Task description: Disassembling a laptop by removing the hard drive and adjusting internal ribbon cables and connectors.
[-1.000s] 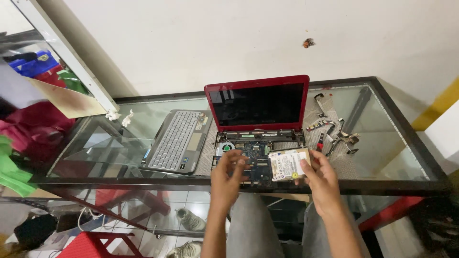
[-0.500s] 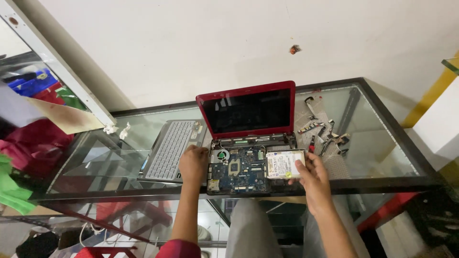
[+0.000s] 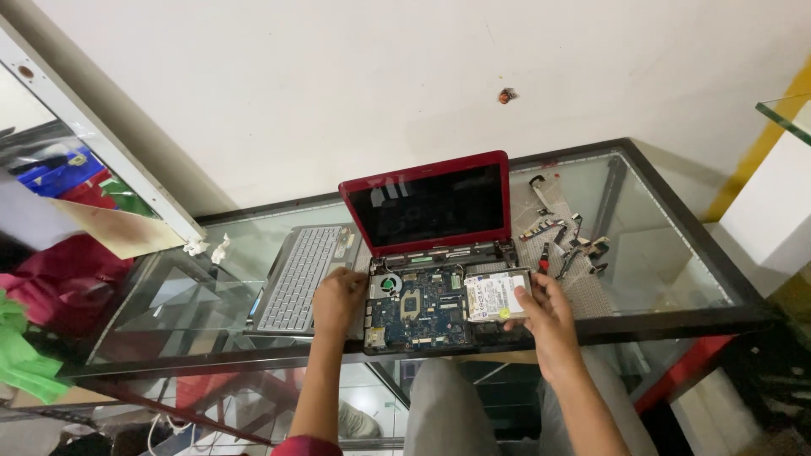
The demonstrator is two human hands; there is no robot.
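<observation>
Hard drive point(image 3: 494, 295) is pinched by the right hand point(image 3: 547, 316) fingers over the right bay of the opened red laptop point(image 3: 427, 253) | left hand point(image 3: 336, 301) is curled against the base's left edge | detached keyboard point(image 3: 302, 276) is laid on the glass counter point(image 3: 676, 279).

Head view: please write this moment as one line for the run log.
left hand: on laptop base left edge | right hand: on hard drive at base right side | keyboard: detached, left
</observation>
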